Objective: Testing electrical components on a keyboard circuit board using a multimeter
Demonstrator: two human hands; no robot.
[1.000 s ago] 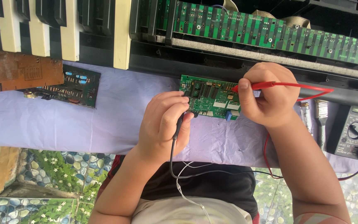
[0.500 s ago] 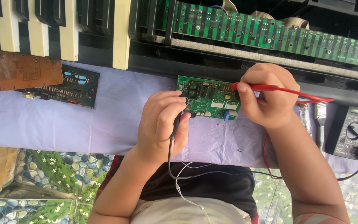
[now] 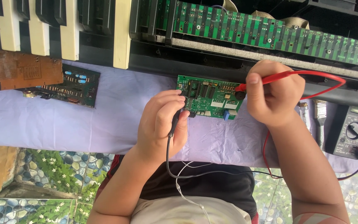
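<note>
**Circuit board getting probed on the table**

Circuit board, the small green one, lies flat on the lavender cloth that covers the table, right up against the front edge of an opened-up electronic keyboard.

Biggest thing in view is that keyboard, running across the whole top. Its white and black keys show on one side, and a long green strip board is exposed on the other.

Next down, a brown board and a dark board with blue parts sit on the cloth, well apart from the green one and overlapping each other a bit.

Left hand is curled around a black probe, tip on the near corner of the green board, black lead trailing back toward the body. Right hand is pinched shut on a red probe, tip touching the board's far edge by a round black part, red lead looping off to the side.

Past the right wrist sits a dark multimeter with a rotary dial, leads plugged in. Between it and the hand lie a small brush and a slim glass-looking tube; can't tell exactly what that one is.
</note>
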